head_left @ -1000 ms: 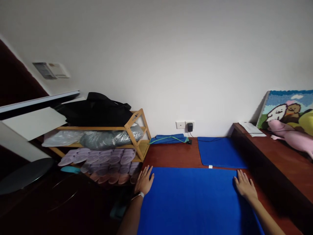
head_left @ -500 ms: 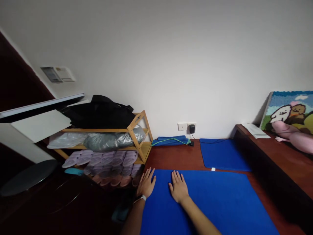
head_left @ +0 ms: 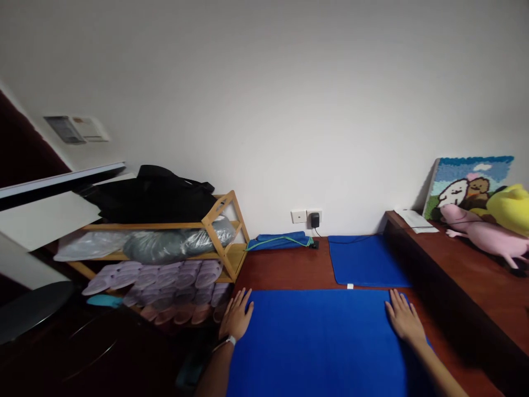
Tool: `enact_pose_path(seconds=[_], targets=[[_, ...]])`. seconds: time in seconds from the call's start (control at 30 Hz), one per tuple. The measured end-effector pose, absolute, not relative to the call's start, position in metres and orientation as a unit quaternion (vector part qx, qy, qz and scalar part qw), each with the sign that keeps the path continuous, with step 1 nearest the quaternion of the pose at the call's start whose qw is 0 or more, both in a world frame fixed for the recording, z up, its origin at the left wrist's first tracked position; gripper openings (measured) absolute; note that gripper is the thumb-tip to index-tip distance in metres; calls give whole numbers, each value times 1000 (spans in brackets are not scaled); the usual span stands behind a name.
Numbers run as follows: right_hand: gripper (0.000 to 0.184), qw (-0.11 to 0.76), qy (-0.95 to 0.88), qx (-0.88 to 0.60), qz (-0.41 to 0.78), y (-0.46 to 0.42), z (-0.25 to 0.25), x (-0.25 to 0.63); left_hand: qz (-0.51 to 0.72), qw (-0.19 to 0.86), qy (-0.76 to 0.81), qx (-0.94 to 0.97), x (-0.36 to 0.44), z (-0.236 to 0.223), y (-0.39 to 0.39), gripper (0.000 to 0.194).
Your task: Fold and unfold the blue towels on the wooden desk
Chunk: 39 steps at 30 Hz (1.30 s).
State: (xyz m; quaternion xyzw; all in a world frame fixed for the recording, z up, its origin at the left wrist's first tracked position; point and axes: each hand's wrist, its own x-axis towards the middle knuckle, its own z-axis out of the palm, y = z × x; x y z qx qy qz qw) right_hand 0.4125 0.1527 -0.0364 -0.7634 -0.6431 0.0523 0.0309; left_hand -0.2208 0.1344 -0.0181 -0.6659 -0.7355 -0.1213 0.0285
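Observation:
A large blue cloth (head_left: pixel 318 342) lies spread flat on the reddish-brown table (head_left: pixel 285 271). My left hand (head_left: pixel 236 315) rests flat at its far left corner, fingers stretched out, with a watch on the wrist. At the far right corner lies my right hand (head_left: pixel 405 318), palm down and fingers extended. Neither hand grips anything. Beyond the cloth is a smaller blue cloth (head_left: pixel 367 260) with a white tag at its near edge. A folded blue cloth (head_left: pixel 278 241) with a green cord sits against the wall. The near part of the large cloth runs out of view.
To the left stands a wooden rack (head_left: pixel 225 237) with a black bag (head_left: pixel 157 196), plastic-wrapped bundles and several slippers (head_left: pixel 185 273). On the raised surface at right are a pink plush toy (head_left: pixel 481 231), a yellow plush toy (head_left: pixel 510 209) and a picture (head_left: pixel 467 184). A black adapter (head_left: pixel 314 219) is plugged into the wall.
My right hand went from the cloth's far right corner to near my left hand, then back to the right corner. My left hand stayed at the left corner. The view shifted slightly.

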Motion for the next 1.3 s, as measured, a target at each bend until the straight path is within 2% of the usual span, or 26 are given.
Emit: enact_pose_path(seconds=[0.2,0.5,0.63,0.77,0.87,0.93,1.07,1.3], targets=[[79,26,-639,-767,50,156,-45,431,-110,27,-738,-665,-222,-19,135,57],[76,25,-622,-782,28,154,-29,413,-124,30,-735,-666,-214,-15,131,55],[76,90,-664,-742,11,151,-5,323,-123,20,-736,-666,-210,-9,128,56],[75,123,-765,-625,95,138,22,176,-125,17,-739,-662,-208,-6,127,56],[75,110,-813,-551,154,129,30,93,-128,14,-738,-663,-209,-7,127,56],[74,93,-819,-540,173,127,30,74,-129,10,-736,-664,-210,-7,127,56],[73,65,-801,-572,162,130,16,124,-129,6,-738,-662,-211,-8,127,56],[76,30,-684,-723,88,143,-16,341,-125,20,-736,-665,-214,-12,131,56]])
